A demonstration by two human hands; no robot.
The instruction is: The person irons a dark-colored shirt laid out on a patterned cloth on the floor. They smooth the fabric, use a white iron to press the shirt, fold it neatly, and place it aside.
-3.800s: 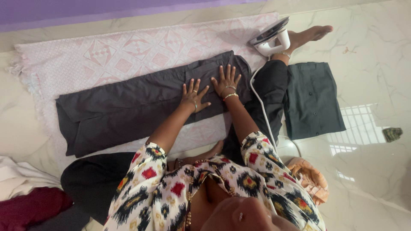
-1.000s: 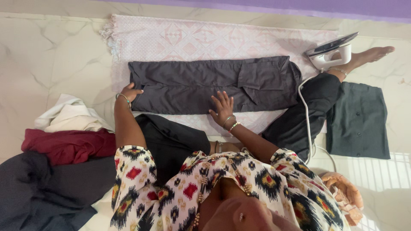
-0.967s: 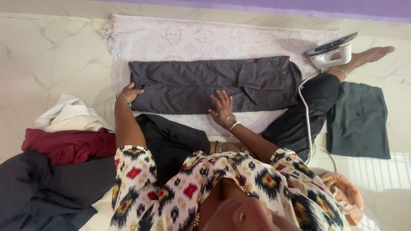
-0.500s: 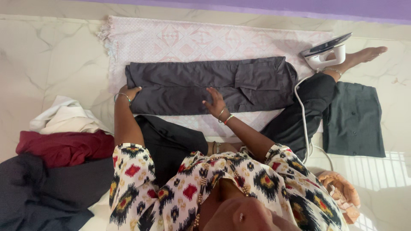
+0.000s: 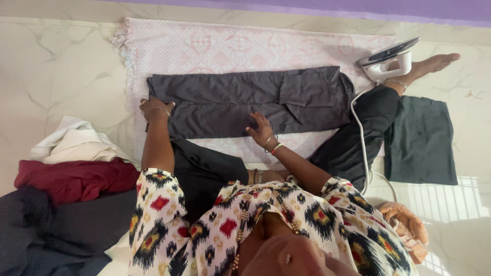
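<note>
Fingers of the left hand (image 5: 156,108) curled on the hem end of the dark grey trousers (image 5: 250,99), gripping the fabric at centre left of the frame. Right hand (image 5: 262,129) lay flat and spread, unclenched, on the trousers' lower edge mid-frame. They stretched lengthwise across a pink patterned cloth (image 5: 215,48), an upended white iron (image 5: 387,60) at upper right.

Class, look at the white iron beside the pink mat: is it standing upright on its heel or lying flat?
Upright: the iron rests on its heel, soleplate tilted up and facing away.
</note>
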